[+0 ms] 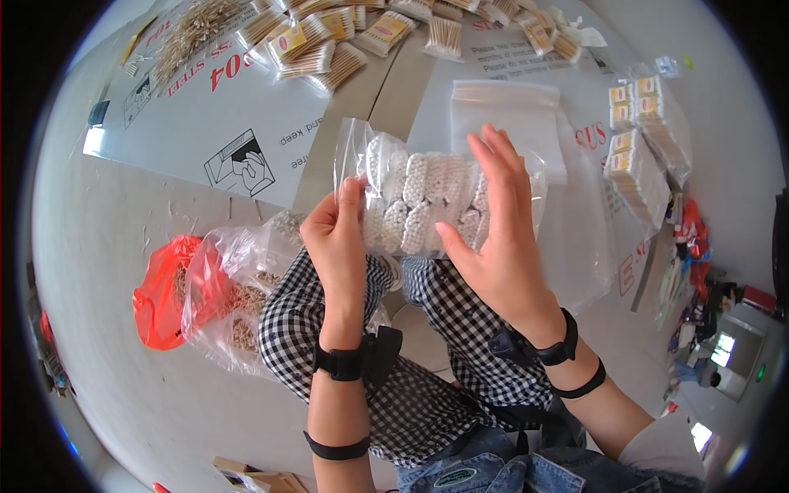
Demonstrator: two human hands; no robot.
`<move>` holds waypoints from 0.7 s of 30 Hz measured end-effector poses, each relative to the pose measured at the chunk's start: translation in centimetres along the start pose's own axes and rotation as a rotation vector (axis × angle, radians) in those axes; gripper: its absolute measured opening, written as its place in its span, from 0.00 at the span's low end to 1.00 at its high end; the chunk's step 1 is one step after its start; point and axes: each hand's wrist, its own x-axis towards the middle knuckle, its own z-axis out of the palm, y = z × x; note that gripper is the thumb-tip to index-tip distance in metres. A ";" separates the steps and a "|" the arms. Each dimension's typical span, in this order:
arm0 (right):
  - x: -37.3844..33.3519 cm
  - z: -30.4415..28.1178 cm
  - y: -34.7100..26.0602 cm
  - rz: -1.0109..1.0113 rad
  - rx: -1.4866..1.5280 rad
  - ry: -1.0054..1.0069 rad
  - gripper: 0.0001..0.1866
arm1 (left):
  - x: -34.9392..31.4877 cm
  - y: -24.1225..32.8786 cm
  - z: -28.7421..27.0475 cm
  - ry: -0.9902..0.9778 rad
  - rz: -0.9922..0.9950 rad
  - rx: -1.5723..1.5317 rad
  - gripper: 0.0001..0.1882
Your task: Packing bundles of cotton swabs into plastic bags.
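Note:
In front of me, above my lap, is a clear plastic bag [355, 144] filled with bundles of cotton swabs [431, 177], their white tips facing up. The bundles sit in two rows. My left hand [335, 238] pinches the bag's left edge between thumb and fingers. My right hand [509, 238] lies against the bag's right side, its fingers stretched out and thumb spread apart over the front. That hand hides part of the right-hand bundles.
Many small cotton swab packs [386, 31] lie along the far side, beside a loose swab pile [193, 37]. Flat clear bags [505, 123] lie behind my right hand. Filled bags [637, 177] stand at the far right. A red bag [164, 292] sits by my left knee.

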 end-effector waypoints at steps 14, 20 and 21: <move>0.3 0.9 0.0 -0.029 -0.055 -0.024 0.43 | 0.3 0.2 -0.8 -0.067 -0.102 -0.095 0.22; 1.0 1.1 -1.3 -0.096 0.015 -0.009 0.42 | 0.3 0.1 -0.9 -0.067 -0.116 -0.134 0.22; 1.2 1.3 -1.5 -0.098 0.016 -0.011 0.42 | 0.3 0.1 -0.9 -0.064 -0.117 -0.135 0.22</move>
